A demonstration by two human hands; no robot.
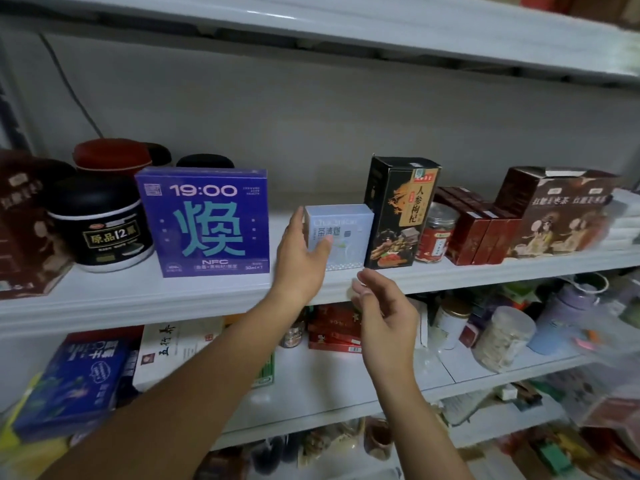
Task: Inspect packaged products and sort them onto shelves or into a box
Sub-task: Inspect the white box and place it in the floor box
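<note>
A small pale blue box (343, 237) stands upright on the middle white shelf (194, 296), between a large purple box (204, 223) and a tall black box with a dragon print (398, 213). My left hand (301, 258) is against the small box's left front corner, with straight fingers along its left side and the thumb lying on its front face. My right hand (381, 313) hovers just below the shelf edge, fingers loosely spread, holding nothing and apart from the box.
On the same shelf stand black jars (104, 226), a red-lidded jar (436, 233), dark red cartons (474, 230) and a brown gift box (561, 209). The shelf below holds a blue box (72, 382), a white box (180, 344), red packs (332, 327) and clear jars (502, 337).
</note>
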